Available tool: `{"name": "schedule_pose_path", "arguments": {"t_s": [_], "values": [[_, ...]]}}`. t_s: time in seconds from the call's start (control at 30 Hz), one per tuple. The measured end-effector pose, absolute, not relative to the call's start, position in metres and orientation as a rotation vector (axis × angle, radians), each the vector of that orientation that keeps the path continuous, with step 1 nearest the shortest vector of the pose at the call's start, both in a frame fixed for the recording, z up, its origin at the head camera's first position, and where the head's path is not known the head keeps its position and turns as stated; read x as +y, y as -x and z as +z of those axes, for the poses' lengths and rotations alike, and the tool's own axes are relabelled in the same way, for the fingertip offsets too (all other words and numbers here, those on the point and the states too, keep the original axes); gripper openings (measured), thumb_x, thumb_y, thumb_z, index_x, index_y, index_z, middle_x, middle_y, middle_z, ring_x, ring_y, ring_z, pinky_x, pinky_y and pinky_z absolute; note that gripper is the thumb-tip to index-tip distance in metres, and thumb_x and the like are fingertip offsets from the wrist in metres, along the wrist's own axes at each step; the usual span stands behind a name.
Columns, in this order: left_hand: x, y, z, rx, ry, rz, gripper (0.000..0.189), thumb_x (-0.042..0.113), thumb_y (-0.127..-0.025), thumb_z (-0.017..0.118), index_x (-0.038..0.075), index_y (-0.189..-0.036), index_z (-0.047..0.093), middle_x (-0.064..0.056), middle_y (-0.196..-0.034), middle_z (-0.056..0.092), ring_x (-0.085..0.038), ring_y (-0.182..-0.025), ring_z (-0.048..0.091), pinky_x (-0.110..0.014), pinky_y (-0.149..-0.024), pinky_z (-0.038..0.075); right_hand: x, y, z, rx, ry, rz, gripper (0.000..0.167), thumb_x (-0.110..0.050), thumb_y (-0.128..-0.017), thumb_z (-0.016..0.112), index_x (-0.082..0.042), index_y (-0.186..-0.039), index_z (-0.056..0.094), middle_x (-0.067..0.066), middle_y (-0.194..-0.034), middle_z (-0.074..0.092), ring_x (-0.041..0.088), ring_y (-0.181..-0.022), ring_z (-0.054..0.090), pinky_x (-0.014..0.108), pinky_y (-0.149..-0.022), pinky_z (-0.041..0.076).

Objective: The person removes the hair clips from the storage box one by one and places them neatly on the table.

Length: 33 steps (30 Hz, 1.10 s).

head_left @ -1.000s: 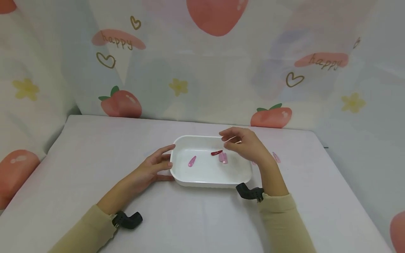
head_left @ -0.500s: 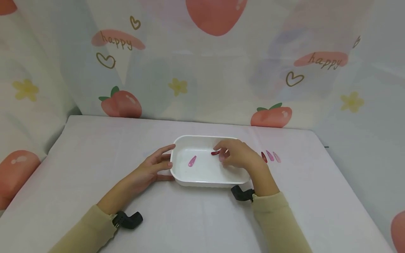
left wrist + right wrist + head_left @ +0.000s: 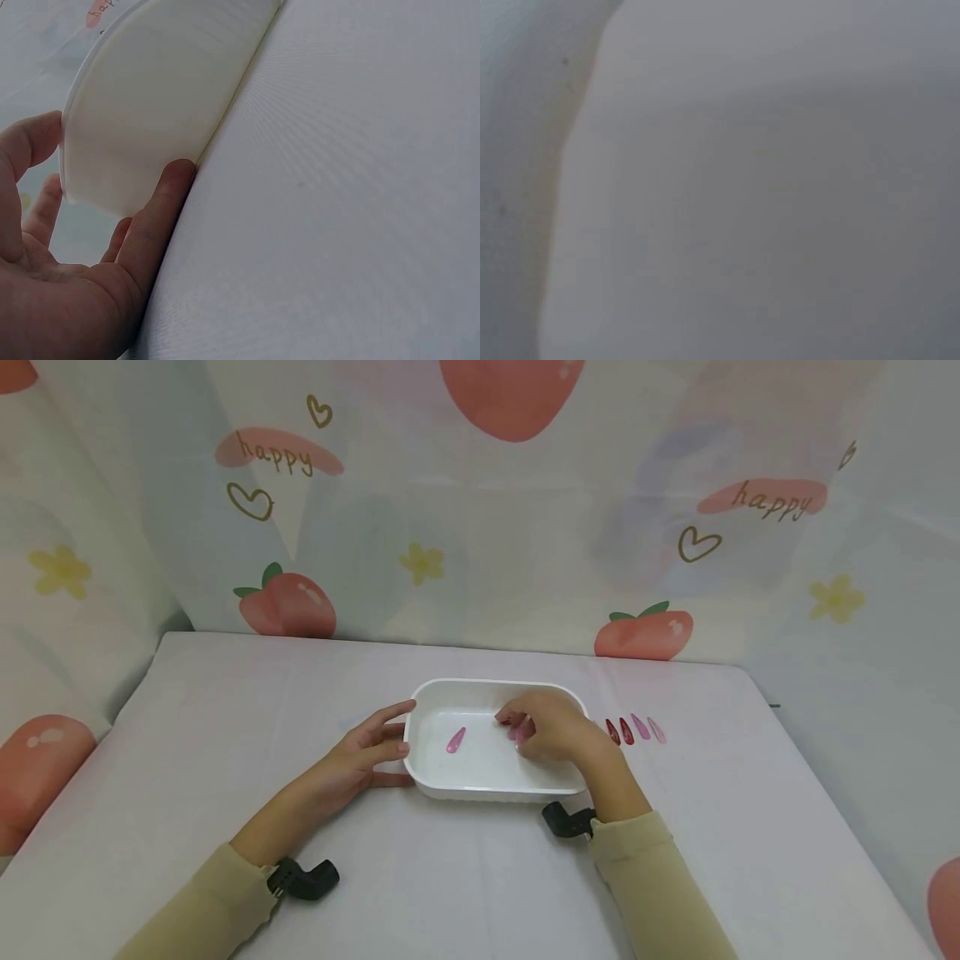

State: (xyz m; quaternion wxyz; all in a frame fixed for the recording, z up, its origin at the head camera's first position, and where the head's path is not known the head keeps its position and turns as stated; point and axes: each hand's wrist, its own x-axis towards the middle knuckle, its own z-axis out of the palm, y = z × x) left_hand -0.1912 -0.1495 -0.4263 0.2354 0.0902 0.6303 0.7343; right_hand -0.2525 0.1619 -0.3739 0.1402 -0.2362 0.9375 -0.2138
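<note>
A white rectangular tray (image 3: 468, 777) stands on the table, with a pink hair clip (image 3: 456, 740) lying in its left half. My left hand (image 3: 360, 760) touches the tray's left end with spread, fairly straight fingers; the left wrist view shows its fingertips against the wall of the tray (image 3: 150, 97). Inside the right half, my right hand (image 3: 551, 727) bends its fingers over pink clips (image 3: 517, 732) and a dark red clip (image 3: 503, 720). Those clips are partly covered, and a firm pinch cannot be made out. Only a blurred pale surface fills the right wrist view.
Right of the tray lie several hair clips in a row: dark red clips (image 3: 626, 732), a pink clip (image 3: 640, 727) and a paler pink clip (image 3: 656, 730). A white cloth (image 3: 225, 718) covers the table. Behind it hangs a patterned backdrop (image 3: 510, 543).
My right hand has come down into the tray and shifted left, over the clips, which have moved slightly left too. More of the outside row shows now. The left hand keeps its place.
</note>
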Motion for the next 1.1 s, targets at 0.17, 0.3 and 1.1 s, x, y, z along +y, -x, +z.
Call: {"name": "schedule_pose_path", "arguments": {"t_s": [0.17,0.3,1.1], "values": [[-0.149,0.192,-0.427,1.738,-0.262,2.011,0.064,0.010,-0.100,0.057,0.024,-0.156,0.030,-0.017,-0.155,0.033,-0.038,-0.130,0.049,-0.055,-0.094,0.054,0.163,0.255,-0.378,2.710,0.730,-0.656,0.040,0.001,-0.076,0.079,-0.010,-0.114,0.073,0.001,-0.094,0.070,0.018,-0.082,0.059,0.028,-0.074,0.049],[-0.149,0.192,-0.427,1.737,-0.257,2.013,0.064,0.009,-0.100,0.056,0.023,-0.157,0.029,-0.017,-0.155,0.033,-0.038,-0.130,0.049,-0.055,-0.094,0.054,0.162,0.255,-0.381,2.692,0.767,-0.696,0.035,0.001,-0.076,0.078,-0.010,-0.108,0.074,0.001,-0.090,0.069,0.020,-0.084,0.059,0.029,-0.076,0.049],[-0.149,0.193,-0.427,1.726,-0.255,2.015,0.065,0.009,-0.100,0.055,0.022,-0.158,0.027,-0.019,-0.155,0.032,-0.039,-0.129,0.050,-0.055,-0.093,0.054,0.164,0.253,-0.370,2.572,0.675,-1.035,0.044,-0.006,-0.089,0.073,-0.014,-0.131,0.063,-0.002,-0.091,0.076,0.014,-0.094,0.066,0.035,-0.083,0.049]]}}
